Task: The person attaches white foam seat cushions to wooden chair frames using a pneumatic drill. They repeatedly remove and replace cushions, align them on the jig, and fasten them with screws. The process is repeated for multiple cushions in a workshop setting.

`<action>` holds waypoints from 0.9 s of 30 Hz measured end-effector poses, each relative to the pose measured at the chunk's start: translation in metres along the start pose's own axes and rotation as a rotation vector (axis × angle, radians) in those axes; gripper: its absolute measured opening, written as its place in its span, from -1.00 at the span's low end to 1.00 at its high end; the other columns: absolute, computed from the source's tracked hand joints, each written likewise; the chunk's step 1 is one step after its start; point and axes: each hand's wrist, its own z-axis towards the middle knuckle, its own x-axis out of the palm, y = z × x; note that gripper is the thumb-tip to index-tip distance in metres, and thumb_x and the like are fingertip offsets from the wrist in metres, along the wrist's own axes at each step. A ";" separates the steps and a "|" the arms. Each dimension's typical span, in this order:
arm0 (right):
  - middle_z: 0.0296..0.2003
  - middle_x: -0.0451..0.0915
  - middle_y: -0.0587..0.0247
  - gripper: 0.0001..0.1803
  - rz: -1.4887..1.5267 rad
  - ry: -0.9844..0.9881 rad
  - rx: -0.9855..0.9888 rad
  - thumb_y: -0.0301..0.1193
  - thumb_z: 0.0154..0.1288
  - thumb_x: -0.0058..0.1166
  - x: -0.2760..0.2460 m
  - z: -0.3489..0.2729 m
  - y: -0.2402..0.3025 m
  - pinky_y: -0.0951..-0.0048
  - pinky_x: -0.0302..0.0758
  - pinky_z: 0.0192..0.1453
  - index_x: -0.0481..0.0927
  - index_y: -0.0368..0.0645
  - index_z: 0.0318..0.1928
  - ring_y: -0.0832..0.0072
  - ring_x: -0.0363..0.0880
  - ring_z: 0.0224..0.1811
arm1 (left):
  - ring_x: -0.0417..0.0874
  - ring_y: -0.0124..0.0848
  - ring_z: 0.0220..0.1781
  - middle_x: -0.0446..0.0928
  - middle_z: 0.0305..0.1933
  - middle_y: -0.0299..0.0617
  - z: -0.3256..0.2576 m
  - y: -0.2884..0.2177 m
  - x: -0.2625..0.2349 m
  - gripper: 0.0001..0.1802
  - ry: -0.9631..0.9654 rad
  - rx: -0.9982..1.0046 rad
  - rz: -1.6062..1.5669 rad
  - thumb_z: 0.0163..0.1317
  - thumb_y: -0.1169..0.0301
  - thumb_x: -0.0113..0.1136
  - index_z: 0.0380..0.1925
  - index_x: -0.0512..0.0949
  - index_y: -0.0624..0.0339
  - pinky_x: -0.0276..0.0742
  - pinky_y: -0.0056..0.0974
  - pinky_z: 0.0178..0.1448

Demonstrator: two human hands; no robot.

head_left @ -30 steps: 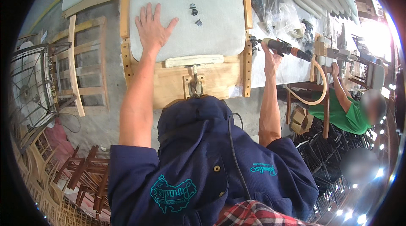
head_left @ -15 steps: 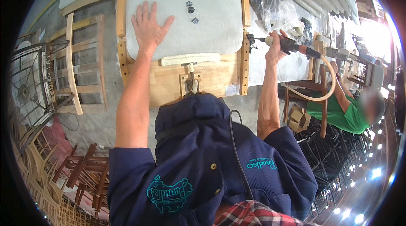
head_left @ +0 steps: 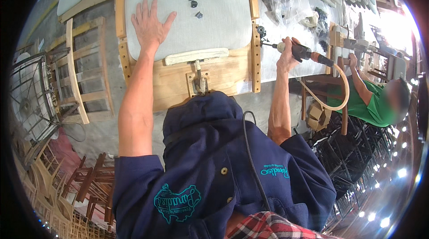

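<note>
My left hand (head_left: 150, 27) lies flat with fingers spread on a pale fabric-covered panel (head_left: 214, 24). Several small dark pieces (head_left: 193, 4) rest on that panel, to the right of the hand. The panel sits in a wooden frame whose right rail (head_left: 255, 56) has a row of holes. My right hand (head_left: 289, 54) is wrapped around a hose-fed power driver (head_left: 301, 52). Its thin bit points left, toward the rail; whether it touches is too small to tell. A dark round part (head_left: 261, 30) sits against the rail just beyond the bit.
A padded clamp (head_left: 196, 56) presses at the panel's near edge. Clear plastic wrapping (head_left: 286, 6) lies on the surface at right. The tan hose (head_left: 345, 91) loops beside a wooden chair frame. A co-worker in green (head_left: 375, 105) works at far right. A wooden rack (head_left: 89, 60) stands at left.
The view has shifted, so the panel appears further left and up. The driver has drawn slightly toward me along the right rail. My left hand keeps its place on the panel.
</note>
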 end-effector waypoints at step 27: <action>-0.25 0.69 0.04 -0.72 0.270 -0.027 -0.045 -0.55 0.36 0.20 0.011 -0.015 0.093 0.26 0.61 0.11 0.50 -0.31 0.04 0.30 0.72 -0.14 | 0.66 -0.34 0.23 0.67 0.19 -0.17 -0.054 -0.096 -0.081 -0.40 0.381 -0.549 -1.278 0.39 -0.15 0.23 0.17 0.63 0.08 0.47 -0.14 0.38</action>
